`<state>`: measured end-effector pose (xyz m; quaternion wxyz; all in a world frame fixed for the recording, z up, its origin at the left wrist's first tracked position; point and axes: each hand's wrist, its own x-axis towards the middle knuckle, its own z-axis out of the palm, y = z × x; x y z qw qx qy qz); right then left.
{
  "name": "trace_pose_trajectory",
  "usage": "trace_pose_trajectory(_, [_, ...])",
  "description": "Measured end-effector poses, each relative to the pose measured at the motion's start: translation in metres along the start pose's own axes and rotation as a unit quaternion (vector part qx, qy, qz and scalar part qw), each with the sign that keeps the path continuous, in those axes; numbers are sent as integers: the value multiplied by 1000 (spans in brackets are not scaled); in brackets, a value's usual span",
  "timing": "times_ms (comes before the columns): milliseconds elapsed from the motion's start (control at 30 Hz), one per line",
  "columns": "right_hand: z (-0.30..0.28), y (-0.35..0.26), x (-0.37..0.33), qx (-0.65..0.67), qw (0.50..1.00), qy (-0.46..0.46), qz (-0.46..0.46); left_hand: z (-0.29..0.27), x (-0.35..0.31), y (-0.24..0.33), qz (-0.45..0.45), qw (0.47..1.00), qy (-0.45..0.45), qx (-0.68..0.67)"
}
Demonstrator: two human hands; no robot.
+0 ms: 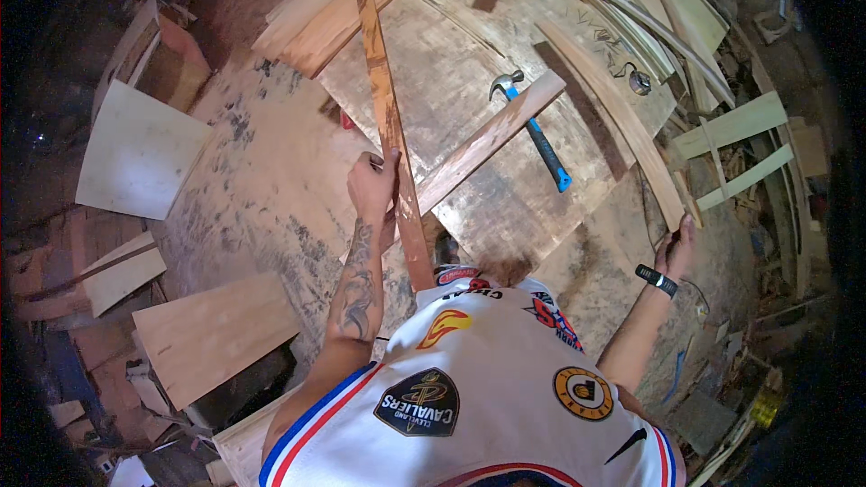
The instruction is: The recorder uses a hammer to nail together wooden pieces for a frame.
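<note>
Left hand [372, 182]: fingers clenched around a long, narrow reddish-brown wooden slat [390, 117], gripped about two thirds of the way down its length. The slat runs from the far end of the worktable back toward the person's chest, slightly tilted, its lower end near the shirt collar.

Right hand [677, 248]: closed on the near end of a long, thin, curved pale wooden strip [613, 108], with a dark watch on the wrist. The strip sweeps away up and to the left across the table's right side; how firm the hold is cannot be told.

Second flat brown wooden board [492, 140]: lies diagonally on the table, passing under or just behind the gripped slat and crossing it near the left hand.

Claw hammer with steel head and blue-and-black handle [534, 131]: lies on the table, head tucked against the diagonal board, handle pointing toward the right hand.

Large worn plywood worktable [469, 54]: scuffed, dust-marked, bearing all the above.

Bundle of thin bent pale veneer strips [649, 9]: stacked at the table's far right corner, beside the curved strip.

Two pale green-tinted flat slats [735, 149]: off the table's right edge.

Square pale plywood panel [140, 153]: on the floor at left, well apart from the hands.

Rectangular light wooden board [212, 334]: on the floor at lower left, beside the left elbow.
</note>
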<state>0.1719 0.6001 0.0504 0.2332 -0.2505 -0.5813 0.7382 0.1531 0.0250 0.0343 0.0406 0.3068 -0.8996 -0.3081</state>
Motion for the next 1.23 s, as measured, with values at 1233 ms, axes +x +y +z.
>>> trace_pose_trajectory(1233, [178,103,88,-461,796,-277,-276,56,-102,55,-27,748,-140,-648])
